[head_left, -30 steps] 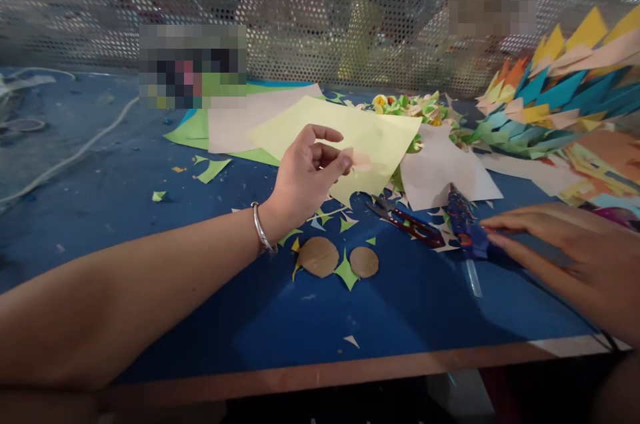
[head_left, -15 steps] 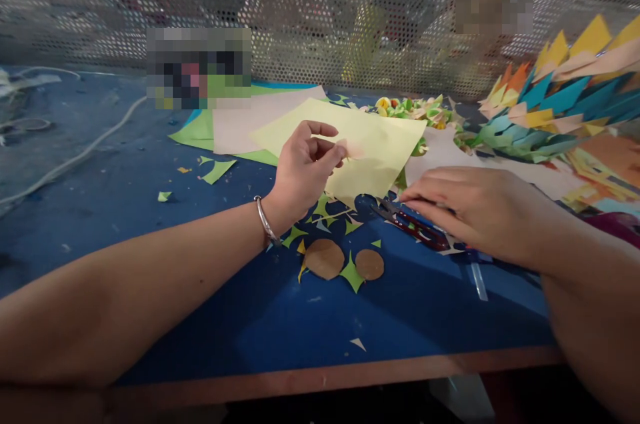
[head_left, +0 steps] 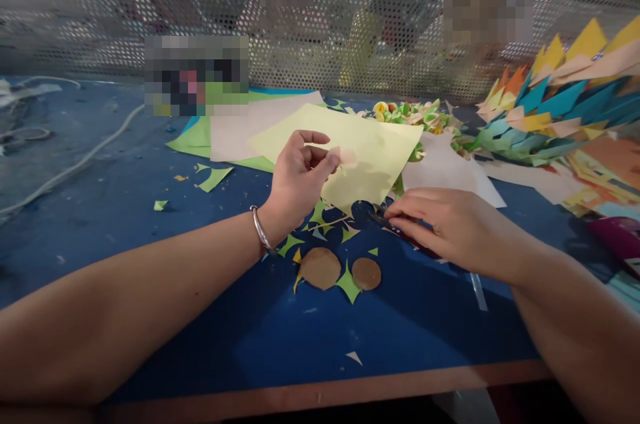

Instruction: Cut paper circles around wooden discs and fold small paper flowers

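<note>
Small pale-pink paper piece: located in my left grip, above the middle of the counter, in front of a pale-yellow sheet. Thumb and fingertips are drawn together on it; the index finger is curled above, clear of the piece. A silver bangle sits at that wrist.

Thread snips: under my right grip, right of the counter's middle, blades towards the left edge. My fingers are bent down onto them and in contact; I cannot tell whether they have closed round the handles, as the hand covers most of the tool.

Nearer the front edge, I record a larger brown disc and a smaller brown disc side by side, a pointed green scrap between them. A clear strip lies to their right. Along the back edge, before a perforated metal screen, I note a heap of cut paper pieces. Layered paper points stand towards the far right corner.
</note>
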`<state>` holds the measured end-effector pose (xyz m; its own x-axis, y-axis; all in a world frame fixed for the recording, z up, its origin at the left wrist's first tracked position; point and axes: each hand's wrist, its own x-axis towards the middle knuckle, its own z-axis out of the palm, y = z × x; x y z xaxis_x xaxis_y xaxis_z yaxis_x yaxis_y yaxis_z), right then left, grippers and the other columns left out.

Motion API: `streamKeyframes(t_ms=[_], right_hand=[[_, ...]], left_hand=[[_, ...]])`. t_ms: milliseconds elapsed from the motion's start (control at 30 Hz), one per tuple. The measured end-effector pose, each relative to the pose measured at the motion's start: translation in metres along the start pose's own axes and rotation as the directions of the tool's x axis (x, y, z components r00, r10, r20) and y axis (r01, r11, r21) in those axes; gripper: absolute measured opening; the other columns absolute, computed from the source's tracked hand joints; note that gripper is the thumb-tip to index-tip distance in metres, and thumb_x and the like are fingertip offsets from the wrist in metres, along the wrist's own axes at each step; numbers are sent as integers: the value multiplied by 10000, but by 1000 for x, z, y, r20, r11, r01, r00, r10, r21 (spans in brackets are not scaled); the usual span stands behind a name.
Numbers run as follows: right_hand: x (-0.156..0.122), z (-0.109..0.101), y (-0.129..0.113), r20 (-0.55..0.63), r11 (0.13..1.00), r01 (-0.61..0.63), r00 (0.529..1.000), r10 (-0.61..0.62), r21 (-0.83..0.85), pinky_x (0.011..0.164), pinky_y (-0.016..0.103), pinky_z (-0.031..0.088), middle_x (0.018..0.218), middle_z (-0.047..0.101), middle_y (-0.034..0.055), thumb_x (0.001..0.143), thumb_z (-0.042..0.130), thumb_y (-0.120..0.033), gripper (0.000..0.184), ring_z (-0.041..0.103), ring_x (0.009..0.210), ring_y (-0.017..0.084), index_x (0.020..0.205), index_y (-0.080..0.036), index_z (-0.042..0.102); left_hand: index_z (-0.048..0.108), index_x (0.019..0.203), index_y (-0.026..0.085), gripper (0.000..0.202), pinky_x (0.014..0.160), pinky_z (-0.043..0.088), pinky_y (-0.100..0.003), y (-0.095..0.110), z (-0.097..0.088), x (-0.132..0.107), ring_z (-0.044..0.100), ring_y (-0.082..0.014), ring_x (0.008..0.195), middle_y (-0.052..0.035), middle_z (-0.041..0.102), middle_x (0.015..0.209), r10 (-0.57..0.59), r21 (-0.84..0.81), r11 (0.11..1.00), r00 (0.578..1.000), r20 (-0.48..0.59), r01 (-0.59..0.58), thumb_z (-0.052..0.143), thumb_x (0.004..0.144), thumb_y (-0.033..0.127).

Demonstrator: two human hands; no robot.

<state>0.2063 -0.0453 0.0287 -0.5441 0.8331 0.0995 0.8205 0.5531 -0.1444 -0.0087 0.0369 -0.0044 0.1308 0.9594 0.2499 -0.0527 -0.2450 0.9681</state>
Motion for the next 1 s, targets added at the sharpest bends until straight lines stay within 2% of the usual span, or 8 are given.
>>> streamKeyframes(t_ms=[200, 300, 400, 600, 700, 867, 1000], right_hand=[[7, 1, 17, -77, 992, -124, 989, 125, 16, 695, 338, 500, 956, 736, 71, 955, 469, -341, 269, 685, 844, 231, 974, -212, 703], [10, 3, 20, -46, 982, -174, 983, 177, 67, 696, 329, 502, 976, 724, 71, 947, 478, -343, 275, 674, 818, 210, 1008, -201, 705], [13, 4, 22, -32, 977, -186, 981, 190, 101, 709, 325, 512, 1031, 713, 79, 950, 476, -359, 292, 665, 811, 194, 1032, -196, 704], [18, 7, 26, -155, 973, -216, 961, 227, 83, 655, 314, 524, 1159, 700, 114, 942, 514, -355, 361, 675, 811, 196, 1221, -172, 652], [17, 5, 29, -169, 972, -222, 958, 233, 81, 648, 324, 534, 1181, 689, 113, 934, 524, -357, 379, 680, 821, 205, 1252, -183, 635], [-1, -17, 24, -196, 943, -327, 922, 333, 62, 650, 297, 547, 1153, 711, 96, 939, 500, -351, 332, 687, 873, 206, 1174, -196, 677], [-41, -31, 17, -228, 899, -437, 879, 419, -32, 532, 278, 516, 1077, 750, 81, 915, 493, -399, 357, 705, 809, 206, 1129, -206, 703]], left_hand=[[499, 973, 205, 181, 628, 481, -267, 2, 0, -3, 625, -118, 676, 7, 661, 731, 19, 15, 1000, 999, 38, -20, 621, 857, 136], [497, 972, 210, 190, 630, 486, -261, 1, -1, -3, 621, -115, 671, 17, 647, 714, 24, -5, 1000, 999, 23, -23, 622, 852, 135], [495, 976, 206, 192, 630, 487, -257, 0, 0, -3, 614, -112, 670, 16, 649, 718, 22, -26, 999, 999, 35, -21, 622, 850, 136], [492, 965, 212, 198, 609, 476, -262, 2, 1, -5, 609, -114, 656, 11, 661, 719, 25, -16, 1000, 999, 34, -24, 629, 841, 140], [508, 972, 209, 219, 620, 485, -265, -2, 1, -5, 622, -117, 673, 1, 673, 744, 9, -1, 1000, 996, 91, -9, 658, 823, 156], [556, 947, 195, 218, 624, 501, -271, -8, 0, -4, 633, -123, 678, -11, 669, 743, -42, -9, 999, 979, 200, 45, 695, 782, 160], [568, 913, 200, 177, 597, 509, -264, -6, 1, -6, 625, -115, 635, -8, 669, 721, -43, 5, 999, 973, 226, 43, 683, 787, 156]])
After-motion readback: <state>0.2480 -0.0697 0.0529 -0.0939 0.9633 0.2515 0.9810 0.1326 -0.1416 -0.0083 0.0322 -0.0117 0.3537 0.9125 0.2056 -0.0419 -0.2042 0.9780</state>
